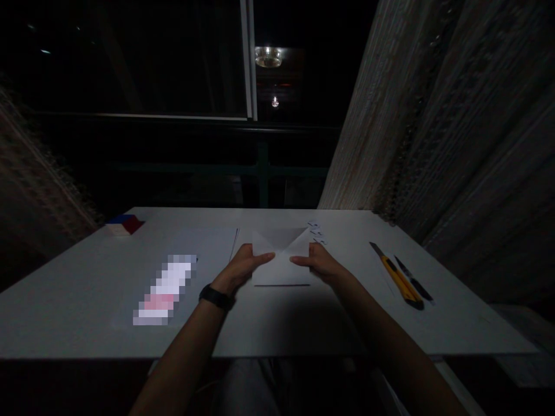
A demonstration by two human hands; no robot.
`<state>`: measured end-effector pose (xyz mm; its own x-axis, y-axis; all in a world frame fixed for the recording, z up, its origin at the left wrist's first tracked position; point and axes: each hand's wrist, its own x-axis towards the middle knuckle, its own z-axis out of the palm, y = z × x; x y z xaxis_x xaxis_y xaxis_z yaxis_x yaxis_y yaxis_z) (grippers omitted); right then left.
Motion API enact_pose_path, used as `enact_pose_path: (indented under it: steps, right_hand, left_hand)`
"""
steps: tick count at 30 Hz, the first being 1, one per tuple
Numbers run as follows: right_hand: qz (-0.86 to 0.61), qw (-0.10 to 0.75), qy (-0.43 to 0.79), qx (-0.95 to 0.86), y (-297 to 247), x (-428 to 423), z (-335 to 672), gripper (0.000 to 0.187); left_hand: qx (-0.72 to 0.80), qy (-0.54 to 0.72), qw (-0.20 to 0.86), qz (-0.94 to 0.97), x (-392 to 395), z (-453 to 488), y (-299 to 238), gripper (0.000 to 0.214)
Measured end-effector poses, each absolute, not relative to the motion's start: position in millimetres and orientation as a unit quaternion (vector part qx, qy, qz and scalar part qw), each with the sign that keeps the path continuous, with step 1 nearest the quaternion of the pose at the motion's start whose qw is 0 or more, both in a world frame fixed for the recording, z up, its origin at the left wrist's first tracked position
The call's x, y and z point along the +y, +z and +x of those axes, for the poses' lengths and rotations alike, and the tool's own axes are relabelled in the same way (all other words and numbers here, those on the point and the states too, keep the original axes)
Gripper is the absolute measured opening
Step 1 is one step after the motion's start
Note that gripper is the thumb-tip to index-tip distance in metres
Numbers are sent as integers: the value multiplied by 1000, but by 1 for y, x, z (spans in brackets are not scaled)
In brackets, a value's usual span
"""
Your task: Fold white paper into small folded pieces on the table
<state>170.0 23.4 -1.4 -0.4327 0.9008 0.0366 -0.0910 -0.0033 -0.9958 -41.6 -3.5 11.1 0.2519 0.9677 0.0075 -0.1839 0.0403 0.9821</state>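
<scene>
A white folded paper (281,271), shaped like an envelope with a V-shaped opening at its top, is held upright above the middle of the table. My left hand (248,263) grips its left edge, thumb across the front and fingers hidden behind. On the opposite edge, my right hand (319,261) holds it the same way. Both thumbs point inward with a small gap between them. A dark band (215,296) circles my left wrist.
On the white table (347,335), a yellow box cutter (401,280) and a dark pen-like tool (414,279) lie at right. Paper sheets (217,242) and a pixelated patch are at left. A coloured cube (125,225) sits far left. Small dark-marked pieces (317,232) lie behind my right hand. Curtains (359,127) flank the table.
</scene>
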Motion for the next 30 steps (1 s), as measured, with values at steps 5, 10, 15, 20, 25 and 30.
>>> enact_pose_path:
  steps: [5,10,15,20,25,30]
  right_hand:
    - [-352,396,614,-585,1,24,173,34]
    - [-345,397,610,-593,-2,26,177,31]
    - [-328,400,641,-567,-3,22,173,37]
    - [-316,405,652,-557,-4,20,170,38]
    - [-321,417,651,-547,-4,22,170,30]
    - [-360,466,598,-544,-9,25,164,27]
  left_hand:
    - [404,471,582,525,-1,-42,9,37]
    - [408,460,561,555,1,-43,7,37]
    - [411,443,567,559,-3,-41,10,37]
    - [390,450,601,533,-7,-42,14,39]
    - [366,465,640,490,-3,-44,14,31]
    - [396,497,645,424,4,-43,11,31]
